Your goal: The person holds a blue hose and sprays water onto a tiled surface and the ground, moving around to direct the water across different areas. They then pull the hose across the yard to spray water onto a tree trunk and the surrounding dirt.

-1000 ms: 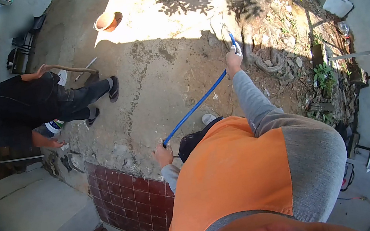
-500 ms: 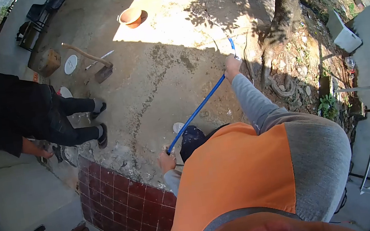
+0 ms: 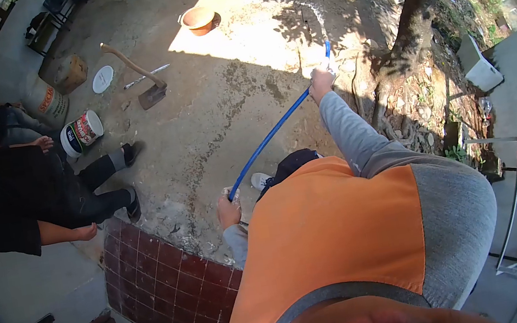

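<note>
Co-worker (image 3: pixel 7 199): stands near the wooden-handled hoe (image 3: pixel 136 68); a careless step that way could trip them, I'd say.
Left hand (image 3: pixel 228 211): a sharp tug here could kink the line, as it's already bowed; low and close to the body, fingers wrapped round the rear stretch.
Blue hose (image 3: pixel 274 131): runs slantwise between both hands, its tip over sunlit ground; white spray seems to leave it, and wetted concrete could turn slippery.
Right hand (image 3: pixel 322 80): if this grasp slackened, pressure might swing the tip astray; arm stretched well forward, fist closed round the hose just behind the end.
</note>
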Demonstrator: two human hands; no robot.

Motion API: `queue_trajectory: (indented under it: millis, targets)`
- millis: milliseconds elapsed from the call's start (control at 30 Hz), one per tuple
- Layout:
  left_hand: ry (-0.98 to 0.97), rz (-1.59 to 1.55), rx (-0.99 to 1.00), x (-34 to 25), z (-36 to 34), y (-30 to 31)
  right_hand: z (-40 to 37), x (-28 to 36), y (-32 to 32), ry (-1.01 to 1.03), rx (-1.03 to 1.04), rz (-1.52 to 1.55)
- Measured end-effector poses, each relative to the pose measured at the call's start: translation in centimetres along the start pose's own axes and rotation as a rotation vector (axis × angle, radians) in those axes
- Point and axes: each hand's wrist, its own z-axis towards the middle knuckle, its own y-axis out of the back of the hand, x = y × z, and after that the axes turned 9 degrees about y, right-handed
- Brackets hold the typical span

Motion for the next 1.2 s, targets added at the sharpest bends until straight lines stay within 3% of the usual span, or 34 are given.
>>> queue_trajectory:
  millis: [67,100,167,200,300,367,400,433,500,533,633,700,767,800,833,900,933,967,1033,1100,1167,1200]
  targets:
    - [-0.1,-0.018,-0.016,-1.7,0.4,0.5,-1.2,3.2,-1.4,0.23,0.106,0.217]
    - [-0.106,-0.016,-0.021,-2.7,0.7,0.9,-0.3,3.6,-1.8,0.232,0.105,0.224]
    - [-0.158,-0.057,0.037,-4.7,1.7,1.6,3.2,4.3,-1.7,0.086,0.273,0.917]
    - [-0.172,-0.049,0.037,-5.3,2.3,1.7,3.6,4.9,-1.9,0.094,0.264,0.928]
    - [-0.208,-0.07,0.07,-6.7,4.1,2.2,4.7,5.9,-2.2,0.107,0.213,0.779]
    - [-0.305,-0.042,0.016,-8.1,5.3,2.7,5.5,6.1,-3.8,0.508,-0.104,0.124]
    - [-0.316,-0.033,0.013,-8.8,5.9,3.0,5.7,6.4,-3.8,0.526,-0.049,-0.014]
    - [-0.321,-0.033,0.02,-9.6,6.5,3.2,5.9,6.4,-4.2,0.524,-0.06,-0.004]
    - [-0.337,-0.018,0.041,-11.1,7.8,3.0,6.7,6.8,-4.5,0.533,0.034,0.48]
    - [-0.349,0.008,0.054,-11.9,8.7,2.8,7.2,7.0,-4.5,0.47,-0.061,0.504]
    - [-0.384,0.068,0.112,-14.9,12.1,2.0,9.0,7.8,-4.1,0.324,-0.21,0.354]
    - [-0.397,0.107,0.16,-16.4,14.7,1.0,13.5,3.2,-2.2,0.248,-0.202,0.296]
    - [-0.396,0.091,0.236,-18.2,17.5,0.2,19.2,-4.2,0.0,0.462,-0.44,0.092]
    - [-0.401,0.129,0.264,-19.9,17.8,0.1,18.0,-4.4,1.3,0.388,-0.378,0.607]
    - [-0.349,0.151,0.271,-22.2,17.7,0.3,18.0,-4.5,1.2,0.378,-0.427,0.598]
    - [-0.286,0.211,0.294,-24.5,18.5,0.5,17.9,-4.7,0.6,0.144,-0.943,-0.012]
    - [-0.315,0.21,0.278,-25.4,19.2,0.4,17.1,-4.3,1.3,-0.109,-0.677,-0.019]
    - [-0.342,0.199,0.259,-26.4,20.0,0.1,17.8,-4.7,1.2,-0.118,-0.69,-0.027]
    - [-0.337,0.212,0.272,-27.6,21.8,-0.1,18.6,-5.0,0.3,-0.253,-0.482,0.159]
    - [-0.29,0.217,0.265,-26.9,23.4,0.1,18.5,-4.9,-1.4,-0.309,-0.469,0.039]
    - [-0.352,0.253,0.191,-25.7,25.3,-0.1,19.1,-6.1,-3.3,-0.416,-0.209,-0.194]
    - [-0.312,0.248,0.177,-25.5,25.5,0.1,23.3,-18.9,-0.9,-0.211,0.035,-0.422]
